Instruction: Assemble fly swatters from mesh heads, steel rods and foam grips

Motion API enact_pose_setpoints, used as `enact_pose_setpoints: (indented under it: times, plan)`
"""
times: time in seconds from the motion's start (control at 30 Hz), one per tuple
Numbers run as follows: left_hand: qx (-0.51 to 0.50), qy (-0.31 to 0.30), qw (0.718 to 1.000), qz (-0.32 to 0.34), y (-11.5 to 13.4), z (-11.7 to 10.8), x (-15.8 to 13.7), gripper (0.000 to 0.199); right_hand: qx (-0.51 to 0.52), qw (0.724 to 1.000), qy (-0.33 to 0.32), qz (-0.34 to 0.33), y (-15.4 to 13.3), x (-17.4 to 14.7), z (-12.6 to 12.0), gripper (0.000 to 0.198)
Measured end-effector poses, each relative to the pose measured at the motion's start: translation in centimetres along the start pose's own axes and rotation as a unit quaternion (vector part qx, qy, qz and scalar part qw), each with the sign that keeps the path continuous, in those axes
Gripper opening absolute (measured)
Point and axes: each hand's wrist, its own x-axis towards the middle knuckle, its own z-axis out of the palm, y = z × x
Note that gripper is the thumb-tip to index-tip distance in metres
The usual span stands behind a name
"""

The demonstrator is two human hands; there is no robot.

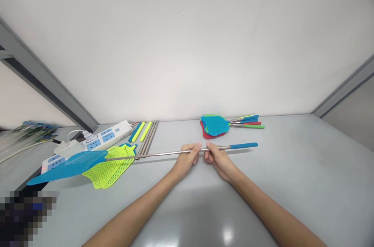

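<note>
A blue fly swatter (163,154) with a long metal rod lies level across my view, held just above the grey table. Its blue mesh head points left and its blue grip points right. My left hand (187,158) is closed around the middle of the rod. Close beside it, my right hand (217,159) pinches the rod a little short of the blue grip. Below the swatter's head rest several yellow-green mesh heads (109,175), with a bit of blue mesh at their edge.
A white power strip (111,134) with plugs stands at the left. Near it lie yellow handle grips (146,131), a blue grip (136,132) and several metal rods (148,140). Against the back wall sits a pile of fly swatters (216,125). Plastic-wrapped items (26,138) are at far left.
</note>
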Motion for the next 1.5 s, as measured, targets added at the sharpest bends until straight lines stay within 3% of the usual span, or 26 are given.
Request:
enact_pose_setpoints:
  times: [0.27, 1.5]
  plan:
    - [-0.050, -0.039, 0.998, -0.029, 0.55, 0.32, -0.04, 0.046, 0.044, 0.993, -0.108, 0.035, -0.15, -0.21, 0.75, 0.042]
    - [-0.011, 0.006, 0.999, -0.042, 0.28, 0.19, 0.00, 0.044, 0.051, 0.998, -0.034, 0.035, -0.13, 0.10, 0.60, 0.034]
